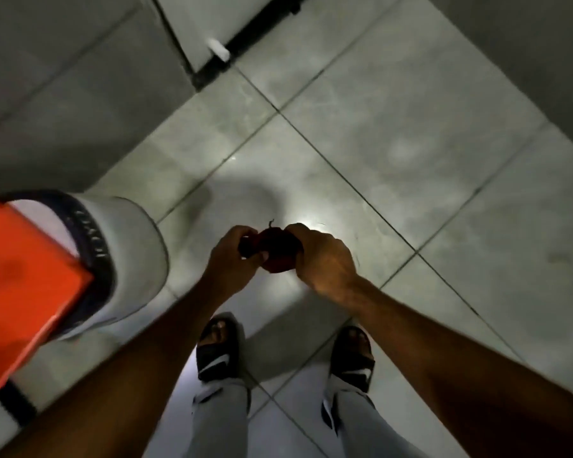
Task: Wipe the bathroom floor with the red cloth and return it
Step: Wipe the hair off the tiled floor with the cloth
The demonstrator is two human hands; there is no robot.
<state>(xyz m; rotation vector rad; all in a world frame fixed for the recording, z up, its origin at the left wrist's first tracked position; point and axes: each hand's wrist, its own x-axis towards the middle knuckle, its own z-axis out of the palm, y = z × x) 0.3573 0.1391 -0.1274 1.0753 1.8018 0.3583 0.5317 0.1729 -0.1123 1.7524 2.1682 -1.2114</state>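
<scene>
A dark red cloth (276, 251) is bunched up between both hands, held in the air above the pale tiled bathroom floor (394, 153). My left hand (230, 259) grips its left end with the fingers curled round it. My right hand (323, 261) closes over its right side, covering part of it. A loose thread sticks up from the top of the cloth. Most of the cloth is hidden inside the two fists.
A white bucket (126, 256) with a dark rim stands at the left, with an orange box-shaped thing (24, 285) over it. My feet in black sandals (217, 350) stand below the hands. A white door edge with a dark base (212, 64) is at the top.
</scene>
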